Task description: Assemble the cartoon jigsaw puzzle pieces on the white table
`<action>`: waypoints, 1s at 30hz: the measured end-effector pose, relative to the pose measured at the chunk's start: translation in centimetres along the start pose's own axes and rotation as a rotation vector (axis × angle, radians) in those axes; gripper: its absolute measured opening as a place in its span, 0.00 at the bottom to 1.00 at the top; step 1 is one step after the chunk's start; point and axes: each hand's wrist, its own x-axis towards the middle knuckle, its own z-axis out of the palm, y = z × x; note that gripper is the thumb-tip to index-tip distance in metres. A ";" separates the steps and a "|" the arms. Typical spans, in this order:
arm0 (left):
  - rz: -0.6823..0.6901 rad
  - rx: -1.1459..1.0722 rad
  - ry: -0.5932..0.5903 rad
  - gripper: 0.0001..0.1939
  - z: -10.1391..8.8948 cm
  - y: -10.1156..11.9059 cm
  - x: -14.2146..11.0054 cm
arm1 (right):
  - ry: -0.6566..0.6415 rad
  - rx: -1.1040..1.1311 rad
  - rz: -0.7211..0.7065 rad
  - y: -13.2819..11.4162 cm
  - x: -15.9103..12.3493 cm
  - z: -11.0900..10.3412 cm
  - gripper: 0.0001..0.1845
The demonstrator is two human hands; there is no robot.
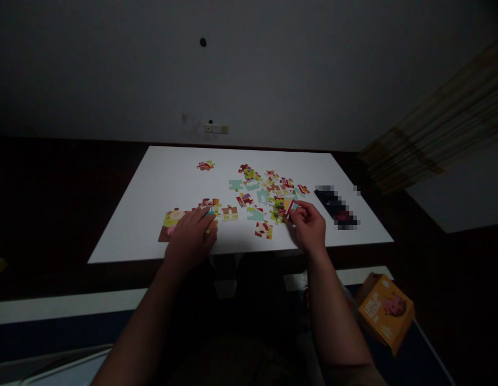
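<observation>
My left hand (192, 230) lies flat over a joined section of jigsaw puzzle (167, 229) at the front left of the white table (132, 214); its fingers are stretched out and cover part of the picture. Right beside those fingertips is a brown and cream puzzle piece (229, 213). My right hand (309, 222) pinches a puzzle piece (291, 207) with red, white and teal colours between thumb and fingers. That piece is raised at the right edge of a loose heap of puzzle pieces (265, 197). Nearer the front edge rests a brown and white piece (264, 230).
A dark object (335, 206), partly blurred out, lies at the table's right. Another small group of pieces (205, 165) sits at the back left. Below the table, at right, an orange box (386, 311) rests on a dark blue surface. A wall with sockets (215, 128) stands behind.
</observation>
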 end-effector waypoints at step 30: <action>-0.026 0.001 0.010 0.18 0.0 -0.1 0.1 | -0.122 -0.201 -0.089 0.3 -1.1 -0.8 0.10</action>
